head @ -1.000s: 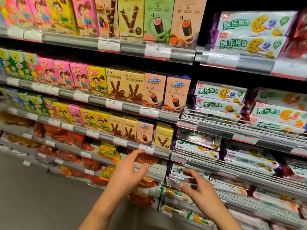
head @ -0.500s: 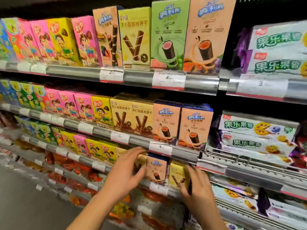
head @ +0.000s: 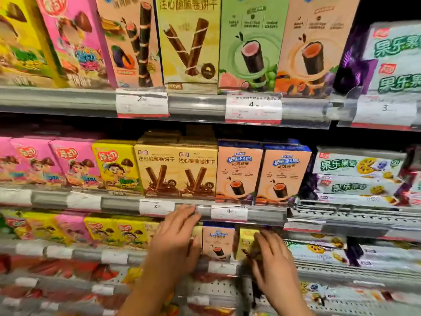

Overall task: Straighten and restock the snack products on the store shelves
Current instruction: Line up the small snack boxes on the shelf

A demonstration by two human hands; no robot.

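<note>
Left hand (head: pixel 175 245) and right hand (head: pixel 273 263), fingers spread flat, flank peach box (head: pixel 218 241); uneven squeeze risks toppling it off shelf (head: pixel 227 267).

White price tags sit in the grey rails along the shelf fronts: one reading "2" (head: pixel 142 102) and one reading "4" (head: pixel 253 107) on the upper rail, another "2" (head: pixel 156 206) and "4" (head: pixel 229 212) lower down. A blurred tag (head: pixel 385 109) at right seems to read "3".
</note>
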